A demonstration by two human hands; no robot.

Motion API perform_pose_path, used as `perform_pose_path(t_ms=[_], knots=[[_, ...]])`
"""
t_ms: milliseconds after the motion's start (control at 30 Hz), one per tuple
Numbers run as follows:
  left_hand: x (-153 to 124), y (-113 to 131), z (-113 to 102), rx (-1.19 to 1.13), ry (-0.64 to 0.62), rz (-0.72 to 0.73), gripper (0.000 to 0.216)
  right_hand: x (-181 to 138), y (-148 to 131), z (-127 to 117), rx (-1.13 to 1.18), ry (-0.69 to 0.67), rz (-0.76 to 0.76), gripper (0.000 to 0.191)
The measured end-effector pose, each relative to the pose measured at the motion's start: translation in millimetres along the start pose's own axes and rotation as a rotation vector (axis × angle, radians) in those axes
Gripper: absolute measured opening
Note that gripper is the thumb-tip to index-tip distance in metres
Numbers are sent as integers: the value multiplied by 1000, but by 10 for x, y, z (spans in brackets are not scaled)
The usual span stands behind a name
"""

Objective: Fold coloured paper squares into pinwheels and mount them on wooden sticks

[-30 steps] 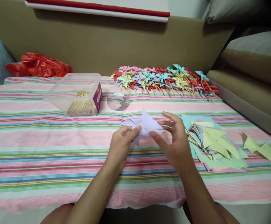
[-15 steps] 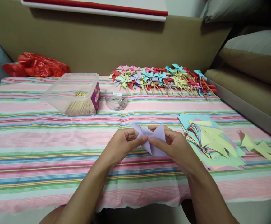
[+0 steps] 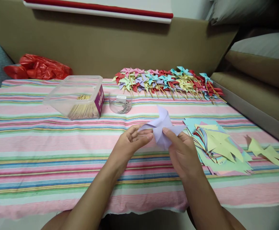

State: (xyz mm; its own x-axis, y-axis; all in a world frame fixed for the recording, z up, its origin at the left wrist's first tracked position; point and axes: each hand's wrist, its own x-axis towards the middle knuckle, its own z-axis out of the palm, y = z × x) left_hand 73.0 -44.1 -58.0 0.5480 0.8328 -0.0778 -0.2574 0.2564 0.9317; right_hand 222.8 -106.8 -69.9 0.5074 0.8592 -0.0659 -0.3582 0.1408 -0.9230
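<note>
My right hand (image 3: pixel 183 147) pinches a light purple paper pinwheel (image 3: pixel 162 129) at its middle, the thumb pressed on the folded centre and the other fingers behind. The pinwheel's blades spread up, left, right and down. My left hand (image 3: pixel 134 140) is just to its left, fingers loosely curled and thumb apart from the paper. Its fingertips are close to the left blade; whether they touch it, I cannot tell. On the right lies a stack of coloured paper (image 3: pixel 222 143) with cut pinwheel shapes on top. One yellow cut piece (image 3: pixel 269 151) is beside the stack.
A clear plastic box (image 3: pixel 82 92) holds many wooden sticks. Beside it, a round clear container (image 3: pixel 120 105) has small metal pins and a white label. Finished pinwheels on sticks (image 3: pixel 163 80) lie along the back. A red plastic bag (image 3: pixel 41 67) is at the back left. Striped cloth (image 3: pixel 58 143) covers the surface.
The pinwheel has been raised and turned so its front faces up toward me. My left thumb has come off its centre, while my right hand keeps hold.
</note>
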Motion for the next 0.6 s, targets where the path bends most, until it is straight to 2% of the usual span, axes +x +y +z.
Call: perform_pose_path(t_ms=[100, 300, 600], knots=[[-2, -91, 71, -64, 7, -31, 39, -32, 21, 106, 82, 20, -8, 24], [-1, -173, 188, -86, 69, 82, 22, -116, 100, 257, 150, 2, 10, 24], [-1, -200, 186, -90, 200, 96, 23, -143, 205, 277, 101, -4, 9, 26]])
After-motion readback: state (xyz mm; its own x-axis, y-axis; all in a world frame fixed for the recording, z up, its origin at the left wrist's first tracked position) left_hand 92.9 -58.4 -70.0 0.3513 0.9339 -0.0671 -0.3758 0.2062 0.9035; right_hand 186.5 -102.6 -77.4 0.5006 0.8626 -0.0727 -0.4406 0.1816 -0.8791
